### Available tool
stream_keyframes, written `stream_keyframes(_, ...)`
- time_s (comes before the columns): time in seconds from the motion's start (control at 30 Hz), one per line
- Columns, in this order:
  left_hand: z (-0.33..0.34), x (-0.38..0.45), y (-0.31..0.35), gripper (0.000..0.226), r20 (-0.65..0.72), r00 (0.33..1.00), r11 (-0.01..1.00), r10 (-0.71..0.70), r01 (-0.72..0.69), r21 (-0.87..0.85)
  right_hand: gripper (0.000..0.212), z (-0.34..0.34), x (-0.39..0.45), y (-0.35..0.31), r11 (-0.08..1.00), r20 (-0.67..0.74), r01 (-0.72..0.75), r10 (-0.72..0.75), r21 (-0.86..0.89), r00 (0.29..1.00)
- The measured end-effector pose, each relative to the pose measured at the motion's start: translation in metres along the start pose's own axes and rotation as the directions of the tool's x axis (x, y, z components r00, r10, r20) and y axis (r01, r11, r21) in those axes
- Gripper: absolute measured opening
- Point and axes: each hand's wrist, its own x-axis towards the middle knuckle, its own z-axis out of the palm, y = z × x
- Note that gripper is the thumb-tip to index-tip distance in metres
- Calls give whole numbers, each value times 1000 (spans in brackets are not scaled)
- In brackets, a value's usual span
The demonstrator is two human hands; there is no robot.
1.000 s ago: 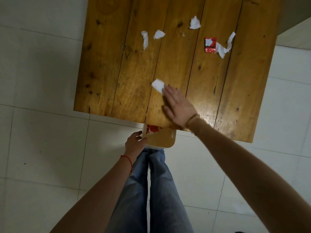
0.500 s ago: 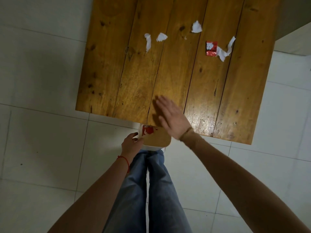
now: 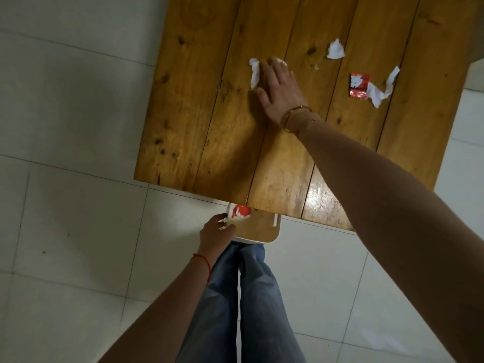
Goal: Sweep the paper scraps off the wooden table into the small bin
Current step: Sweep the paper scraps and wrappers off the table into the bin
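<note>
Floor tiles fill the left side, pale and a bit grubby. Moving right, the left hand is down below the table's near edge, fingers wrapped on the rim of the small bin, which sits tucked partly under that edge. Inside the bin there's already a red-and-white scrap up against the wall nearest that hand.

Up on the wooden table, a long white scrap lies just beside the fingers of the right hand. That hand is flat and spread wide, palm down on the planks, holding nothing as far as I can see. A bit of white peeks out at its fingertips, can't tell how much is under there. Gold bangle on that wrist, red string on the other.

Further right, another torn white scrap, then a red wrapper touching a curly white strip near the far right planks. Jeans at the bottom middle.
</note>
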Motion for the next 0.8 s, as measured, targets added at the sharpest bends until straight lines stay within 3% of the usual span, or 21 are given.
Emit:
stream_keyframes(0.27, -5, -1, -1, 45, 21, 1000, 1000, -14, 14, -4, 62, 27, -34, -24, 983, 91, 180, -176, -35, 980)
stream_keyframes(0.53, -13, -6, 0, 46, 32, 999, 999, -16, 17, -30, 59, 75, -187, -39, 944, 250, 315, -331, 99, 910)
stream_keyframes(0.67, -14, -18, -7, 52, 38, 999, 999, -36, 37, -18, 56, 94, -257, -49, 948, 275, 288, -316, 138, 908)
stream_keyframes(0.8, -14, -35, -17, 46, 36, 998, 998, -60, 60, -3, 50, 98, -297, -60, 960, 246, 163, -219, 229, 944)
